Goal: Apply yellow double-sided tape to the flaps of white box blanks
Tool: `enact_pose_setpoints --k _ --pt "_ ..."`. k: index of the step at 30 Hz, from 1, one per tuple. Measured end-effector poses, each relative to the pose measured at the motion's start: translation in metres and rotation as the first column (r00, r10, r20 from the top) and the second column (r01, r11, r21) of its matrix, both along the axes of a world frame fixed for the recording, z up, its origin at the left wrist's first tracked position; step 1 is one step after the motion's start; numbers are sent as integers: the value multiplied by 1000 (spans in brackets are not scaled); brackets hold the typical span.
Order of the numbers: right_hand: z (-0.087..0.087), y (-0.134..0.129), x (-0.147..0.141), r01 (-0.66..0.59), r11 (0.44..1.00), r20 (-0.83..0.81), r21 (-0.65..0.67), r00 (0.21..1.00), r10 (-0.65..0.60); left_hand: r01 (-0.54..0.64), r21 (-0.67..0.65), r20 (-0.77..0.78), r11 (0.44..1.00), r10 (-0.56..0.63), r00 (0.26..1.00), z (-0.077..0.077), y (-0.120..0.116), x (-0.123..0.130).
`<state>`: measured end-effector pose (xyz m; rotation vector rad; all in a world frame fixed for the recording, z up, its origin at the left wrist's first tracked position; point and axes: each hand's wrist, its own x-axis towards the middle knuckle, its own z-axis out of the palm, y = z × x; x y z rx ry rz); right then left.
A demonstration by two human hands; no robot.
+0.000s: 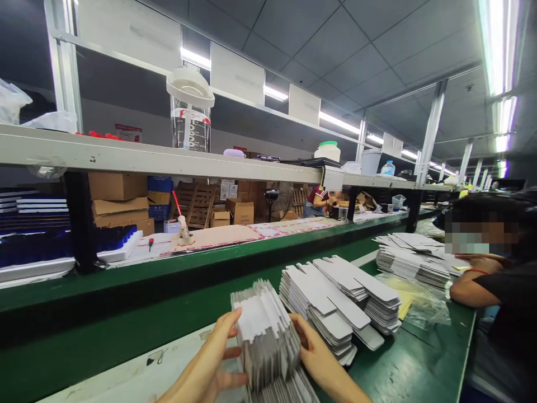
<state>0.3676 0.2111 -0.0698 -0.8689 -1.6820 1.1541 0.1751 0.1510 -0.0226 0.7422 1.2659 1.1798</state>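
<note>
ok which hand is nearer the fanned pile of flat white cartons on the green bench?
Right hand, just left of that pile. Left hand sits beyond the gripped stack.

a card stack sits between both hands, more stacks right of it on the table.

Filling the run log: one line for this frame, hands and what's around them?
left hand: grips card stack | right hand: grips same stack | beside: fanned card piles | surface: green bench | right: co-worker's arm
</note>
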Motion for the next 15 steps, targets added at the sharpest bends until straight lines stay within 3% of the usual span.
enact_pose_setpoints --k 2,4,8,11,15 --pt "-11 0 10 28 999 -14 -24 999 -29 44 130 -93 991 -32 995 -21 5 6" --pt "-23 -4 17 45 986 -115 -163 991 -64 109 318 -237 942 -32 971 -42 8 11" --pt "-42 -12 19 -102 844 -422 -527 893 -155 237 533 -495 812 73 866 -68 9 19" --pt "-43 -17 9 -149 829 -472 -539 868 -151 303 542 -621 784 130 772 -64 11 26" --pt "-40 -15 -5 -136 847 -473 -514 868 -147 370 489 -737 790 148 659 -41 16 36"
